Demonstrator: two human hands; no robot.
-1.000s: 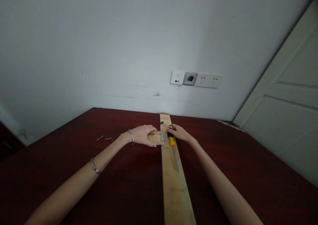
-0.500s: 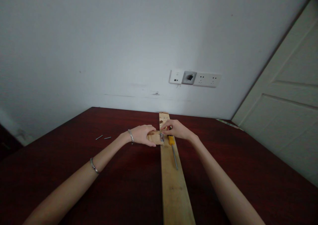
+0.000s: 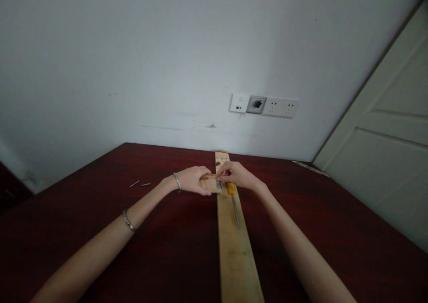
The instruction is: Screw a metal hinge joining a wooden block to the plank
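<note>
Right hand [image 3: 236, 174] at a small grey metal plate [image 3: 219, 185], moved there from the black-and-yellow screwdriver [image 3: 232, 189].
Handwork now appears centred on the plate; the right fingertips pinch narrowly, their contents indiscernible. The left hand [image 3: 192, 179] grips a small pale wooden block [image 3: 209, 185] at the long pale wooden plank [image 3: 236, 254] on the dark red table [image 3: 160, 254]. Two thin grey metal pins [image 3: 134, 183] lie leftward.
</note>
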